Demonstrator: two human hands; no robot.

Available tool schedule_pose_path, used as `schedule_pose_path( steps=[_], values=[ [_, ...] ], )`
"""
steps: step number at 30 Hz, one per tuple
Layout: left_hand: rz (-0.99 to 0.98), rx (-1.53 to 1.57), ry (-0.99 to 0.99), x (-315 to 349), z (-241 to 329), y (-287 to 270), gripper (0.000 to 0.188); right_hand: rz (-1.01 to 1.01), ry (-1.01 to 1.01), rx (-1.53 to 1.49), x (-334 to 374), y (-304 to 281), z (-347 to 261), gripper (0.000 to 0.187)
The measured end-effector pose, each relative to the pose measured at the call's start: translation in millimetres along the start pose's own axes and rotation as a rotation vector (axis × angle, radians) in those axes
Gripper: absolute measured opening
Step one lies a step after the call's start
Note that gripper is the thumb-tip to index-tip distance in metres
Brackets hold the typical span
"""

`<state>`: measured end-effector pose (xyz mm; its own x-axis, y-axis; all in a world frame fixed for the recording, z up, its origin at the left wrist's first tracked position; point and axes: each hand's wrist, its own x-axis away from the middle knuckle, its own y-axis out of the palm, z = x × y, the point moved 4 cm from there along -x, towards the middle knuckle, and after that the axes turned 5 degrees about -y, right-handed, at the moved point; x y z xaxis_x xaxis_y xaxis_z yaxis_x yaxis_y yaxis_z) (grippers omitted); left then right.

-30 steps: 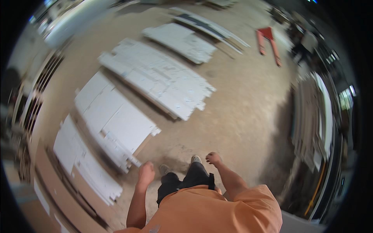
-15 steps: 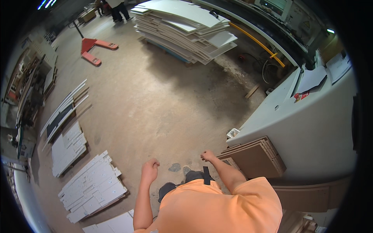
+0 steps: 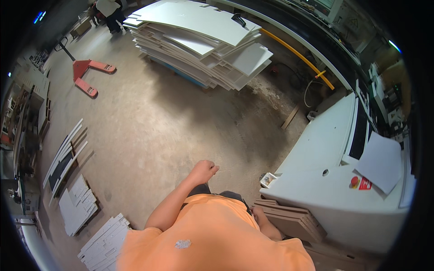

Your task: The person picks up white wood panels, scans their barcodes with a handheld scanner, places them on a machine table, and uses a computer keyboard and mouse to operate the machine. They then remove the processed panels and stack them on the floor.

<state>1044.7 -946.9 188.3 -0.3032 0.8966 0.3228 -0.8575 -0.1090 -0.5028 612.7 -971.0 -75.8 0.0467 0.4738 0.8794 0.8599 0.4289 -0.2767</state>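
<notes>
My left hand point(image 3: 204, 171) hangs in front of my waist, above the concrete floor. Its fingers are curled in, and I see nothing in them. Lower down at my right side is my right hand point(image 3: 258, 214), partly cut off by my orange shirt, so its fingers are not clear. Nearest to that hand is a stack of brown boards point(image 3: 294, 221), leaning low against a white machine point(image 3: 312, 140); I cannot tell whether the hand touches them.
Ahead stands a tall, uneven stack of white panels point(image 3: 181, 18) with a black handheld tool point(image 3: 238, 20) on top. A red pallet jack point(image 3: 82, 70) is at far left. White board piles point(image 3: 106, 244) lie at left. Papers point(image 3: 381, 160) rest on the machine. People point(image 3: 108, 11) stand far off.
The panel stack and machine appear nearer as I have moved forward. My left hand has swung forward and inward; my right hand has dropped back beside my body.
</notes>
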Motion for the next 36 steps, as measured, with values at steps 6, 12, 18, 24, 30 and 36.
schedule_pose_path(
  steps=[6, 12, 18, 24, 30, 36],
  values=[
    [0.0, -0.13, 0.177, -180.1, 63.4, -40.1, 0.034, 0.102, -0.084, -0.312, -23.4, 0.1, -117.5, 0.014],
    [-0.037, 0.015, 0.095, -328.4, 90.5, -46.0, 0.033, 0.043, -0.053, -0.217, -137.1, -14.6, -293.0, 0.017],
    [-0.04, 0.152, -0.179, -412.9, 120.0, -85.2, 0.039, -0.16, -0.43, -0.196, -193.6, 9.6, -640.8, 0.014],
    [0.256, 0.116, -0.11, -549.4, 186.5, -174.8, 0.045, -0.378, -0.863, -0.122, -156.5, 128.5, -940.2, 0.039],
    [0.617, 0.065, -0.069, -770.0, 267.1, -276.6, 0.064, -0.337, -0.652, -0.198, -120.6, 214.1, -1011.8, 0.03],
    [0.632, -0.139, -0.324, -892.2, 259.8, -304.9, 0.06, -0.477, -0.658, -0.316, -115.0, 209.6, -1032.4, 0.035]
  ],
)
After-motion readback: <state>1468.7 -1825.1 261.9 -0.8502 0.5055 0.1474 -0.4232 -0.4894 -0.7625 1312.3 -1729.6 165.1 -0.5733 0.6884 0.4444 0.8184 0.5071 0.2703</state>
